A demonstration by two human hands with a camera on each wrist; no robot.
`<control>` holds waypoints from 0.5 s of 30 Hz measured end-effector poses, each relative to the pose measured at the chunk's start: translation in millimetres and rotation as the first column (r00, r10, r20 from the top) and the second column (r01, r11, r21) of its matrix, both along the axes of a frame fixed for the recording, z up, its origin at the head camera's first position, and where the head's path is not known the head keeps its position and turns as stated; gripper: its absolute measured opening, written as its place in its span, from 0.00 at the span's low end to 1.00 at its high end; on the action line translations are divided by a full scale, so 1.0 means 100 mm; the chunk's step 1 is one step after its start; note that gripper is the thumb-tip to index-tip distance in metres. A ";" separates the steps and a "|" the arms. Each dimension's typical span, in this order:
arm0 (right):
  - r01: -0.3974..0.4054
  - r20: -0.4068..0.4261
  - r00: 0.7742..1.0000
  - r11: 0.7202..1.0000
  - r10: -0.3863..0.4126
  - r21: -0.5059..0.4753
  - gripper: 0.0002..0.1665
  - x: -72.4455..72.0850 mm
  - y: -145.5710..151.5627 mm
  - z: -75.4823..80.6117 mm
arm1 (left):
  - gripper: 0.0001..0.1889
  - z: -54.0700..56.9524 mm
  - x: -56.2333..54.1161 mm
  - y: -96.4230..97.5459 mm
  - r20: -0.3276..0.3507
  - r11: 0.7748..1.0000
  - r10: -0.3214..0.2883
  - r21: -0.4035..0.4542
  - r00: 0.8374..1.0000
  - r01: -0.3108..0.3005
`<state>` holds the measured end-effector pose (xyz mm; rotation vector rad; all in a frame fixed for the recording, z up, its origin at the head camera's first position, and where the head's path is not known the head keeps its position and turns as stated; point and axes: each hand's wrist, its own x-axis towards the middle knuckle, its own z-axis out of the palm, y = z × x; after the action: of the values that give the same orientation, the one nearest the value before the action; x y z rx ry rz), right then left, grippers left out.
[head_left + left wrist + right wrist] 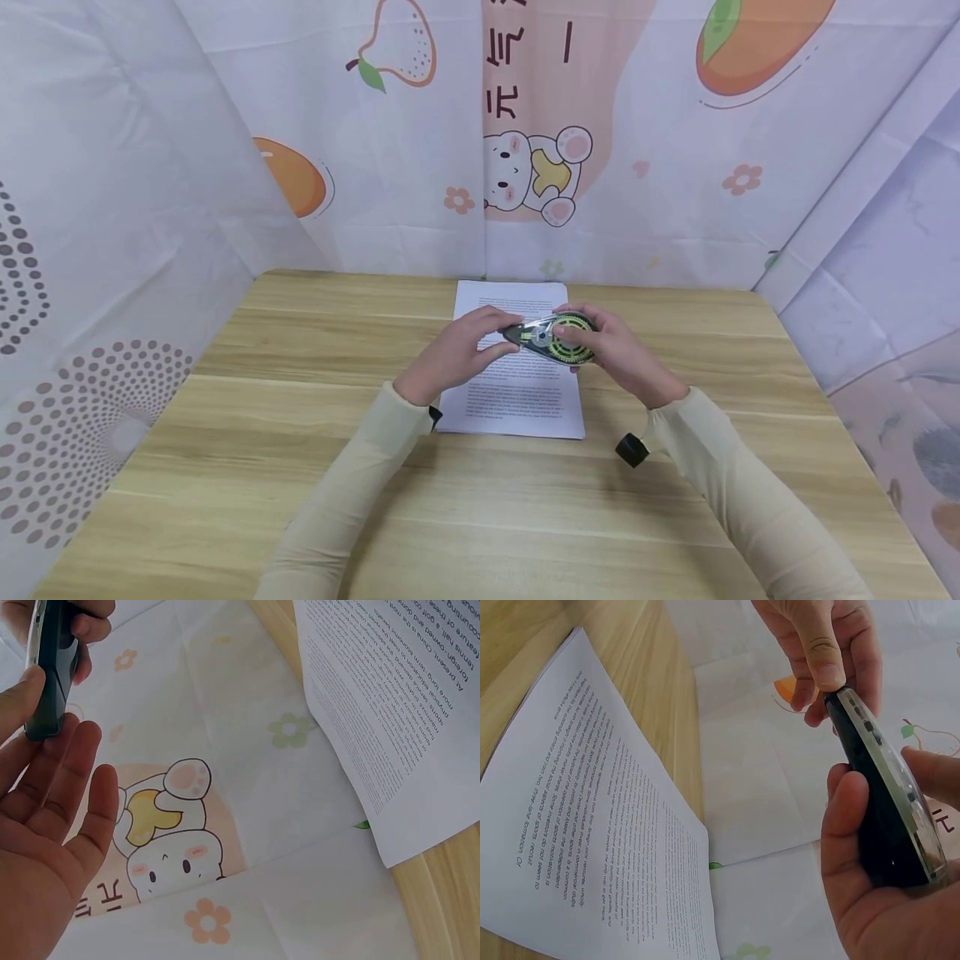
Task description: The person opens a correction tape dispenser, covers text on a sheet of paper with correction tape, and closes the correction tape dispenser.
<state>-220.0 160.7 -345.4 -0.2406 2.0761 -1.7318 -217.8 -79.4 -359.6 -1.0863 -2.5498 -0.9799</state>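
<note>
A correction tape dispenser point(542, 340) with a clear case and a green toothed wheel is held above the printed paper point(517, 408). My right hand point(626, 358) grips its wide round end, thumb on the clear face. At its narrow dark tip, my left hand point(456, 348) pinches with thumb and fingers. In the right wrist view the dispenser point(877, 795) is seen edge-on, with the right fingers curled along its dark back. The left wrist view shows the left thumb and fingertips at the tip, the other left fingers extended.
The paper lies as a stack on a wooden table point(300, 417), near its back edge. A printed curtain point(637, 233) hangs just behind the table, and more fabric stands at both sides. Dark wrist devices, one a black block point(632, 450), sit at the cuffs.
</note>
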 end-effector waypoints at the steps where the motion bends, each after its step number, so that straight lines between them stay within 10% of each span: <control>1: 0.004 0.003 1.000 1.000 -0.004 0.006 0.27 0.00 0.00 0.00 | 0.21 0.00 0.00 0.00 -0.004 1.000 0.002 0.001 1.000 -0.002; 15: 0.008 0.022 1.000 1.000 -0.007 -0.025 0.26 0.01 -0.06 0.00 | 0.19 0.00 0.04 -0.01 -0.060 1.000 0.007 0.024 0.998 -0.006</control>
<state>-218.9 155.1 -345.7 -0.2206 2.0434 -1.7584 -213.3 -80.5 -359.6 -1.0834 -2.4864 -0.9585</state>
